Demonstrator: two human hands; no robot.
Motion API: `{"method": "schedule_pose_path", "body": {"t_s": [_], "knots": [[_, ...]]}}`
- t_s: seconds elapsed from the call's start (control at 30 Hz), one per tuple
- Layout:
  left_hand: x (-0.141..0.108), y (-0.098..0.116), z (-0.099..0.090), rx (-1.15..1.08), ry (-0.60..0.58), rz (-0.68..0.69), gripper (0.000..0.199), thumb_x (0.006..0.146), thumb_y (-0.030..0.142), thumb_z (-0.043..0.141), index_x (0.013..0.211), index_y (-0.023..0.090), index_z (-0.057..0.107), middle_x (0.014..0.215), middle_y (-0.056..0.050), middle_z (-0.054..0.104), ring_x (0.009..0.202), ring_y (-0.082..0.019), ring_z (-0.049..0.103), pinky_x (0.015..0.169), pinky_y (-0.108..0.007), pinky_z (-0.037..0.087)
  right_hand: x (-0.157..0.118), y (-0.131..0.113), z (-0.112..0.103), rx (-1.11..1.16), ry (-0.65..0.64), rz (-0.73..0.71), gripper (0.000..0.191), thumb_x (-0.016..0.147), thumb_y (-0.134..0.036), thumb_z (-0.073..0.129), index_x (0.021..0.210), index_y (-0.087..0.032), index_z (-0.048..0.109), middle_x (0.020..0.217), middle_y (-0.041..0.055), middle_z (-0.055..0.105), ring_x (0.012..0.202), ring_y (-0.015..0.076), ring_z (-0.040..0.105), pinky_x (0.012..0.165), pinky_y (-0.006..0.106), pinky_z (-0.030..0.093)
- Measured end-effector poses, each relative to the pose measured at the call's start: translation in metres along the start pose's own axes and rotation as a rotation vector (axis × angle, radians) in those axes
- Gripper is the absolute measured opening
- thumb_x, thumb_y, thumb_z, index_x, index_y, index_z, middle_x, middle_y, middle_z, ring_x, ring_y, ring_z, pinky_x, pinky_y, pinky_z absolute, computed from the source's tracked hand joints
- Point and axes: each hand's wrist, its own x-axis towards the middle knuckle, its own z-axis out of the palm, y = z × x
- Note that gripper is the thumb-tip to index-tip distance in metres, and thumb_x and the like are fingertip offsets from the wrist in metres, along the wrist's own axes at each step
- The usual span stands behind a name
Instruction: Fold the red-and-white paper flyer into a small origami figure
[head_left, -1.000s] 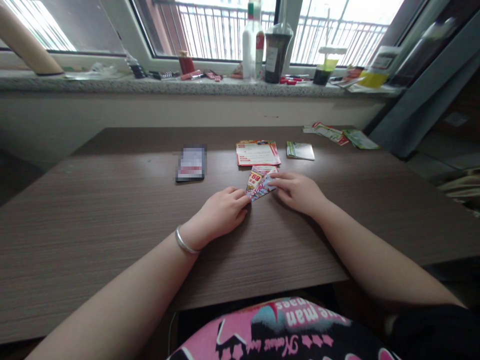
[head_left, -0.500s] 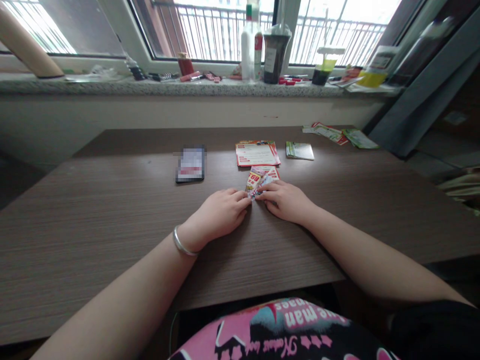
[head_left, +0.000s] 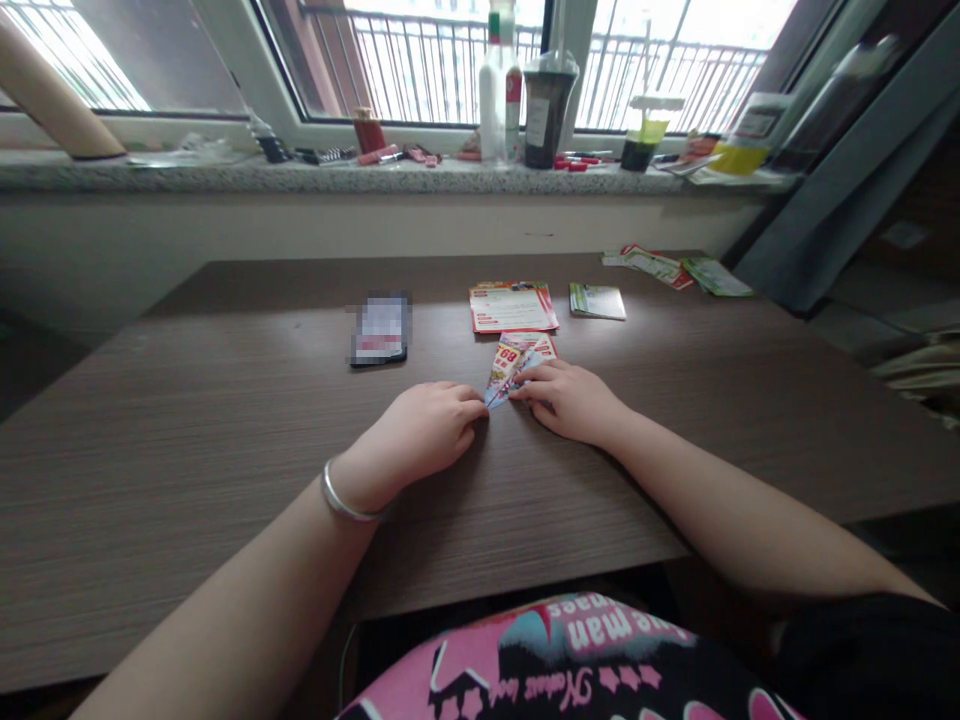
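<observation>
Paper [head_left: 504, 364]: folded, likely wants even creasing
Left hand [head_left: 429, 428]: at tip, pinch unclear
Right hand [head_left: 568, 400]: fingers rest on paper, unclenched

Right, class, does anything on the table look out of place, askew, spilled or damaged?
Nothing looks spilled. At the far right of the table, loose papers lie askew at different angles, unlike the tidier paper stack. The folded paper under the right hand seems deliberately creased, not damaged.

Dark lidded cup [head_left: 546, 120] beside bottle [head_left: 492, 110] on speckled sill [head_left: 420, 180]; grey curtain [head_left: 844, 190] at right.
</observation>
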Motion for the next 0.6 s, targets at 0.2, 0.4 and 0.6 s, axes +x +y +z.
{"method": "schedule_pose_path", "body": {"t_s": [0.2,0.4,0.6], "knots": [[-0.005,0.0,-0.002,0.022,-0.006,-0.014,0.026,0.088,0.016,0.047,0.098,0.021,0.071,0.105,-0.006,0.07,0.094,-0.021,0.066,0.085,-0.034,0.052,0.001,0.0,-0.002,-0.005,-0.005,0.006,0.031,0.09,-0.021,0.05,0.113,-0.026,0.071,0.125,0.0036,0.066,0.113,0.0231,0.057,0.096,0.039,0.046],[-0.008,-0.014,-0.004,-0.07,-0.031,0.02,0.024,0.089,0.018,0.046,0.092,0.021,0.07,0.103,-0.004,0.069,0.094,-0.018,0.064,0.086,-0.031,0.051,-0.001,0.001,-0.001,0.001,-0.01,0.002,0.032,0.09,-0.019,0.05,0.113,-0.025,0.07,0.125,0.0045,0.066,0.114,0.0238,0.056,0.097,0.041,0.047],[-0.003,-0.019,0.009,-0.116,0.092,-0.105,0.029,0.092,0.03,0.047,0.113,0.019,0.062,0.115,-0.008,0.064,0.104,-0.021,0.061,0.094,-0.034,0.05,-0.001,0.0,0.001,0.061,0.0,-0.068,0.032,0.09,-0.019,0.05,0.115,-0.022,0.07,0.127,0.0053,0.065,0.118,0.0222,0.056,0.102,0.039,0.045]]}}
